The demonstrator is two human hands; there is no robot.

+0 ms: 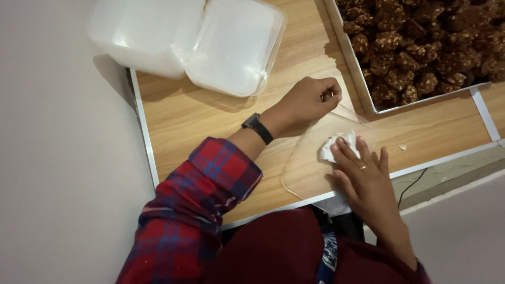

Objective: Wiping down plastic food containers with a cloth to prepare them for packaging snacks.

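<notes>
A clear plastic lid [310, 163] lies on the wooden tabletop [194, 121] near its front edge. My left hand [307, 100], with a black watch on the wrist, pinches the lid's far edge with closed fingers. My right hand [365, 176], wearing a ring, presses a crumpled white tissue [330, 150] flat onto the lid's inner surface.
Two stacked clear plastic containers [189, 42] sit at the back left, one hanging over the table edge. A white tray [357, 68] full of brown nut-studded sweets fills the back right. A thin black cable [413, 184] runs below the front edge.
</notes>
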